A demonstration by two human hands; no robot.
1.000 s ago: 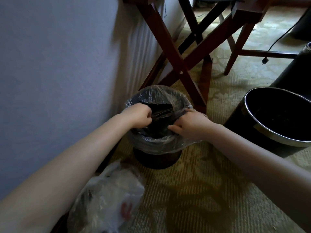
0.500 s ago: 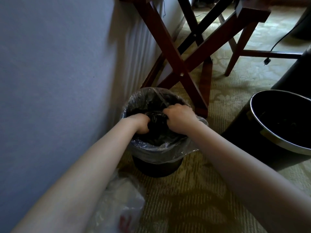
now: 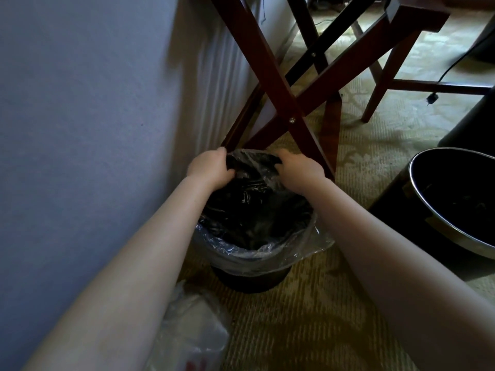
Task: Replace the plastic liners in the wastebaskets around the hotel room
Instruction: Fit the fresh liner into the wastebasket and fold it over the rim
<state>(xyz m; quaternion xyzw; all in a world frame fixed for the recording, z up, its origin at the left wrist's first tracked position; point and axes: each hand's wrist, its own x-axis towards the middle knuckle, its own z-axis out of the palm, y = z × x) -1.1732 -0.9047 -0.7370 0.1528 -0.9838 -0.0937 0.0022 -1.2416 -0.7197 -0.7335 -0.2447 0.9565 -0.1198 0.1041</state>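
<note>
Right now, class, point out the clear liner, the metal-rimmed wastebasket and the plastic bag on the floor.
clear liner (image 3: 267, 257), head view: fold over near rim.
metal-rimmed wastebasket (image 3: 455, 183), head view: inner wall.
plastic bag (image 3: 192, 325), head view: crumpled middle.

Just one camera here, head-mounted and wide-angle, aimed forward and steeply down at the carpet (image 3: 308, 317). It's in close. The wastebasket (image 3: 249, 282) with its clear liner (image 3: 267, 253) sits mid-frame, and the wall (image 3: 80, 129) fills the left. Folding-stand legs (image 3: 267, 84) cross up top, and a second bin (image 3: 401, 220) is clipped at the right edge.
</note>
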